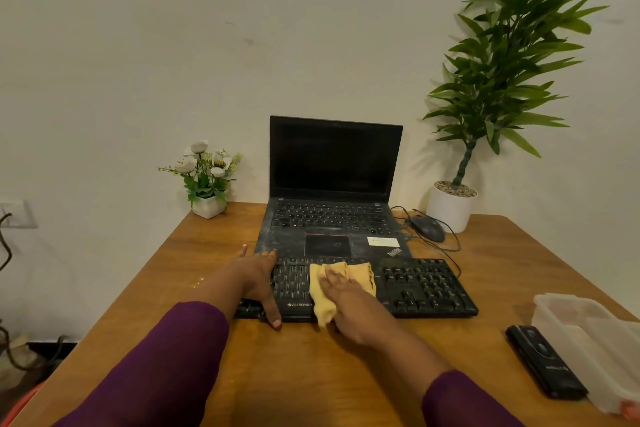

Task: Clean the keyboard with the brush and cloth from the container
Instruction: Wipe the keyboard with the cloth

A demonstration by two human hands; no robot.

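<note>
A black keyboard (426,288) lies on the wooden desk (311,367) in front of an open laptop. A yellow cloth (360,274) is spread over the keyboard's middle keys. My right hand (349,308) lies flat on the cloth and presses it onto the keys. My left hand (259,281) grips the keyboard's left end, thumb over the front edge. A translucent plastic container (588,340) stands at the desk's right edge. No brush is visible.
The black laptop (332,215), screen dark, sits directly behind the keyboard. A wired mouse (427,227) and its cable lie at the back right beside a tall potted plant (450,204). A small flower pot (207,206) stands back left. A black remote-like device (545,360) lies next to the container.
</note>
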